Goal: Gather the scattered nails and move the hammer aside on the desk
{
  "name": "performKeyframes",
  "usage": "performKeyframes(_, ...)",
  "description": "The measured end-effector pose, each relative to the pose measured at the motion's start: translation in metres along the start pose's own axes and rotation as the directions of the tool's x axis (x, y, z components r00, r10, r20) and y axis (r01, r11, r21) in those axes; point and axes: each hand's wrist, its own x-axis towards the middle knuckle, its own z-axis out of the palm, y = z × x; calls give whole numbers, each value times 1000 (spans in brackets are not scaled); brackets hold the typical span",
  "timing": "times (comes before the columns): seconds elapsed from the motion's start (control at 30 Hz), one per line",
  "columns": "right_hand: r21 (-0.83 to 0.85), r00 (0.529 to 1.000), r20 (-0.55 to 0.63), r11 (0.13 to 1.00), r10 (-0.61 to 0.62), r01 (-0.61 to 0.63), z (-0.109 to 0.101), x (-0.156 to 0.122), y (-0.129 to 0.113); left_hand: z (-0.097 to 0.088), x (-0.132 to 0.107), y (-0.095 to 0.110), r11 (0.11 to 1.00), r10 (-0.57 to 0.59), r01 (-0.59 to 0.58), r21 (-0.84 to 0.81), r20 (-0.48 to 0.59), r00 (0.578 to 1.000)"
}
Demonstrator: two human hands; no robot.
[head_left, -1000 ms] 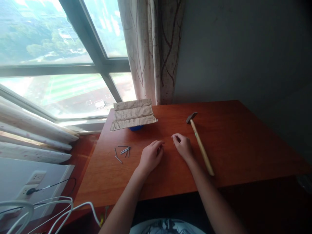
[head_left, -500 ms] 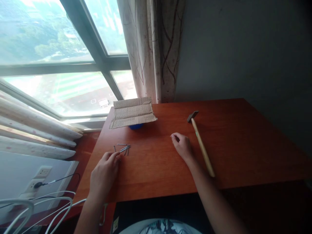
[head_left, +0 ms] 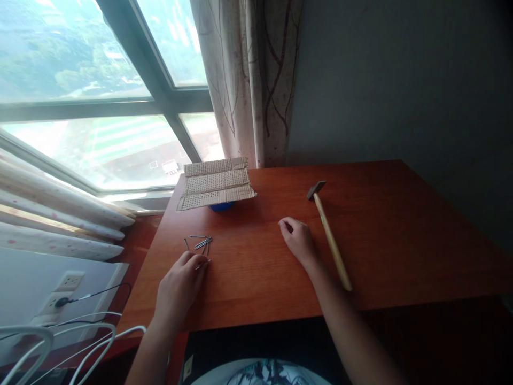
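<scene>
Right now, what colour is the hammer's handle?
The hammer's handle is pale yellowish-brown, clearest in the head view.

A wooden table (head_left: 248, 289) carries nails (head_left: 202, 244), a hammer (head_left: 329, 235) and something blue (head_left: 222, 206).

The blue object (head_left: 222, 207) is mostly covered by the brown perforated cardboard sheet (head_left: 217, 183), the slim silver metal nail (head_left: 209, 261) is partly hidden by the bare left hand (head_left: 180, 277), and the looped white cables (head_left: 24, 330) are cut off by the picture's left edge.
</scene>
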Motion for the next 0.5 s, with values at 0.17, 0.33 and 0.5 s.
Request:
performKeyframes(0.17,-7,1000,3,1000,-3,3,0,0,1,4,11,15,995,-55,62,75,-82,995)
performKeyframes(0.33,-15,1000,4,1000,-3,3,0,1,1,3,21,28,990,-78,93,108,-133,988)
performKeyframes(0.5,-16,1000,4,1000,-4,4,0,1,1,0,21,26,983,-154,170,62,-208,966)
